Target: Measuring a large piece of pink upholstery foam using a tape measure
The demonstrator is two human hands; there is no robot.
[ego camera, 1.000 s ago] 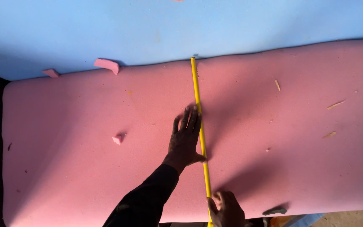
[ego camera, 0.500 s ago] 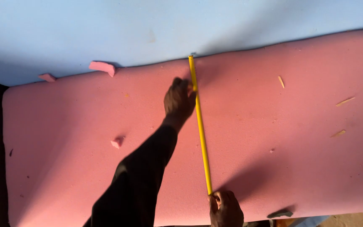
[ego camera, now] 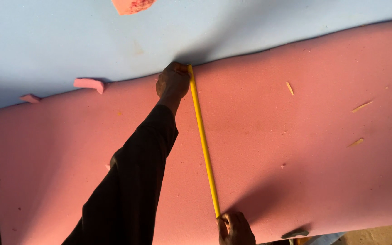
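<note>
The left hand (ego camera: 172,82), at the end of a long dark sleeve (ego camera: 130,181), reaches across to the far edge of a pink foam sheet (ego camera: 296,154) and presses the far end of a yellow measuring tape (ego camera: 203,140) down there, fingers curled over it. The right hand (ego camera: 235,228) sits at the near edge of the sheet, closed around the tape's near end; how tightly the fingers pinch it cannot be told. Between the two hands the tape lies taut and straight across the full width of the foam, slightly slanted.

The pink foam sheet is broad and thick and runs from edge to edge of the view. Beyond its far edge lies one pale blue foam sheet (ego camera: 91,41), wide and smooth. Two small pink foam offcuts (ego camera: 88,84) rest at the seam between the sheets, to the left of the left hand; the smaller (ego camera: 29,98) lies further left. One larger pink scrap (ego camera: 132,5) shows at the top edge on the blue foam. Three thin tan slivers (ego camera: 361,107) lie scattered on the pink foam to the right of the tape. Warm, low light throws long shadows of arm and hand across the foam. A strip of tan floor (ego camera: 377,236) shows at the bottom right corner.
</note>
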